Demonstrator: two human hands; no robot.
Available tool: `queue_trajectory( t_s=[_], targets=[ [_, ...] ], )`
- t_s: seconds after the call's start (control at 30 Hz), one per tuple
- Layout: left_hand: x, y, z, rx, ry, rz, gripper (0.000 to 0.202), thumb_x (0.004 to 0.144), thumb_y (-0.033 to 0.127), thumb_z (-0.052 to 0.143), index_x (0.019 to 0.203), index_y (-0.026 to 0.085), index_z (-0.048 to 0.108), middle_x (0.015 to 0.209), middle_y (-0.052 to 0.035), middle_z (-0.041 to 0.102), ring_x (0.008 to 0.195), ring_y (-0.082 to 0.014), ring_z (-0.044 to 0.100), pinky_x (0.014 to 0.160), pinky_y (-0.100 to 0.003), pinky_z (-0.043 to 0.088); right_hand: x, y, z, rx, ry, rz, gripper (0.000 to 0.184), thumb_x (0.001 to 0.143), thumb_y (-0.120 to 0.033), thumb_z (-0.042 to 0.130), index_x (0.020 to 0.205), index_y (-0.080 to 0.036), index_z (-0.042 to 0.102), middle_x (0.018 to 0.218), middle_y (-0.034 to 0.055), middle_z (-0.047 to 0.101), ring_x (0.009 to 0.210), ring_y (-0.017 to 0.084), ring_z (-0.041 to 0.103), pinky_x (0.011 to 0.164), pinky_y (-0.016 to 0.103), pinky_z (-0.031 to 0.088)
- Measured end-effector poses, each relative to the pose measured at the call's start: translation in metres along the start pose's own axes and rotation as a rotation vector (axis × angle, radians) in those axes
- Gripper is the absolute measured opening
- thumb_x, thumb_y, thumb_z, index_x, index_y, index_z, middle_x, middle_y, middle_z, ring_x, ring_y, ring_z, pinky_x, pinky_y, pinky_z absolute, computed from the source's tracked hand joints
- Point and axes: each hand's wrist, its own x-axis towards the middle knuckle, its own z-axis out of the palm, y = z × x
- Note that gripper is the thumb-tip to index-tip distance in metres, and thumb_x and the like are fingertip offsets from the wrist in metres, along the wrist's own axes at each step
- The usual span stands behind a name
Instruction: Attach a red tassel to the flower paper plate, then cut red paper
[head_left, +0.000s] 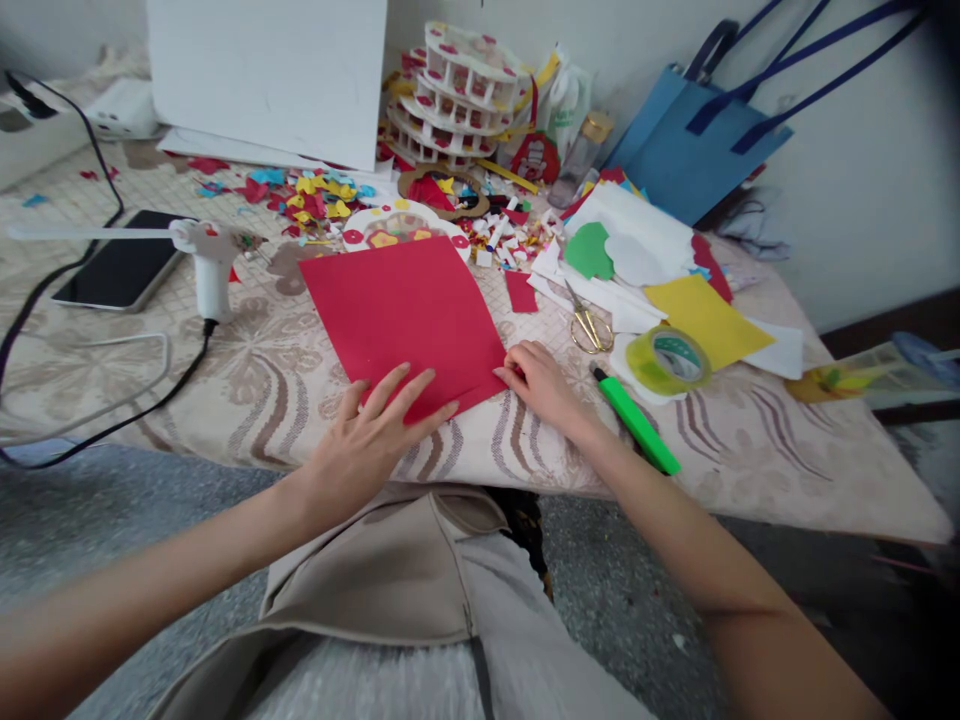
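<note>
A red sheet of paper (405, 310) lies flat on the patterned tablecloth (255, 370) in front of me. My left hand (367, 435) rests open on its near edge, fingers spread flat across the paper. At the sheet's right corner, my right hand (541, 385) has its fingers curled, pinching the red paper's edge. A green marker (637, 420) lies just right of my right wrist.
Gold scissors (590, 325), a tape roll (669, 360), yellow paper (705, 318) and white and green cut-outs (600, 250) lie to the right. A glue gun (210, 265) and phone (120, 260) are left. Paper scraps (315, 195), a tiered paper model (457, 90) and a blue bag (686, 150) stand behind.
</note>
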Motion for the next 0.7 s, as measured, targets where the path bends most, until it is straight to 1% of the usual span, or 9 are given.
queue_trajectory(
  t_s=[0.13, 0.23, 0.37, 0.5, 0.57, 0.63, 0.67, 0.7],
  targets=[
    [0.000, 0.001, 0.002, 0.000, -0.035, 0.038, 0.069, 0.080, -0.004, 0.043, 0.139, 0.031, 0.050, 0.154, -0.0075, 0.038, 0.141, -0.0353, 0.034, 0.105, -0.060, 0.036, 0.000, 0.000, 0.000, 0.007, 0.004, 0.004, 0.019, 0.095, -0.031, 0.048, 0.078, -0.023, 0.044, 0.084, 0.0058, 0.054, 0.083, 0.023, 0.049, 0.076, 0.035, 0.041],
    [-0.003, 0.003, 0.008, 0.022, -0.030, 0.072, 0.067, 0.079, -0.005, 0.041, 0.138, 0.026, 0.052, 0.152, -0.0073, 0.040, 0.141, -0.0344, 0.035, 0.107, -0.061, 0.036, -0.001, -0.002, 0.001, 0.005, 0.016, 0.007, 0.019, 0.095, -0.031, 0.048, 0.078, -0.023, 0.045, 0.084, 0.0059, 0.054, 0.083, 0.023, 0.049, 0.077, 0.035, 0.041],
    [-0.010, 0.006, 0.013, 0.061, -0.008, 0.128, 0.071, 0.078, -0.011, 0.035, 0.138, 0.022, 0.051, 0.151, -0.0077, 0.043, 0.142, -0.0280, 0.035, 0.112, -0.056, 0.035, -0.002, -0.004, 0.002, -0.011, 0.041, 0.017, 0.018, 0.095, -0.029, 0.048, 0.078, -0.023, 0.045, 0.085, 0.0061, 0.054, 0.084, 0.023, 0.049, 0.078, 0.037, 0.041],
    [-0.014, 0.007, 0.012, 0.097, -0.014, 0.150, 0.070, 0.078, -0.011, 0.033, 0.136, 0.023, 0.053, 0.149, -0.0066, 0.046, 0.141, -0.0247, 0.036, 0.114, -0.052, 0.035, -0.002, -0.003, 0.000, 0.005, 0.074, 0.036, 0.012, 0.094, -0.027, 0.049, 0.083, -0.022, 0.050, 0.086, 0.0074, 0.056, 0.086, 0.024, 0.052, 0.078, 0.038, 0.044],
    [-0.014, 0.007, 0.012, 0.122, -0.002, 0.168, 0.069, 0.078, -0.010, 0.034, 0.135, 0.022, 0.054, 0.148, -0.0068, 0.047, 0.141, -0.0250, 0.037, 0.114, -0.052, 0.036, -0.005, -0.009, -0.003, 0.014, 0.127, 0.003, 0.010, 0.094, -0.023, 0.047, 0.092, -0.021, 0.056, 0.096, 0.0104, 0.060, 0.095, 0.025, 0.054, 0.085, 0.041, 0.045],
    [-0.013, 0.006, 0.014, 0.136, 0.015, 0.179, 0.068, 0.078, -0.010, 0.035, 0.135, 0.022, 0.055, 0.148, -0.0071, 0.047, 0.141, -0.0253, 0.038, 0.113, -0.052, 0.037, -0.012, -0.022, -0.004, -0.001, 0.161, -0.094, 0.020, 0.095, -0.019, 0.044, 0.107, -0.019, 0.060, 0.113, 0.0133, 0.063, 0.112, 0.026, 0.054, 0.098, 0.046, 0.042],
    [-0.013, 0.006, 0.015, 0.141, 0.020, 0.182, 0.067, 0.078, -0.009, 0.036, 0.134, 0.022, 0.055, 0.148, -0.0074, 0.047, 0.141, -0.0256, 0.038, 0.113, -0.052, 0.038, -0.017, -0.033, -0.003, -0.016, 0.150, -0.161, 0.026, 0.096, -0.018, 0.042, 0.115, -0.019, 0.059, 0.122, 0.0131, 0.062, 0.121, 0.026, 0.050, 0.105, 0.049, 0.037],
    [-0.013, 0.006, 0.016, 0.146, 0.020, 0.185, 0.066, 0.078, -0.009, 0.037, 0.134, 0.022, 0.055, 0.147, -0.0079, 0.047, 0.140, -0.0260, 0.038, 0.113, -0.053, 0.037, -0.023, -0.044, 0.000, -0.019, 0.095, -0.233, 0.031, 0.097, -0.018, 0.040, 0.122, -0.020, 0.058, 0.129, 0.0122, 0.061, 0.130, 0.026, 0.045, 0.109, 0.050, 0.033]
  ],
)
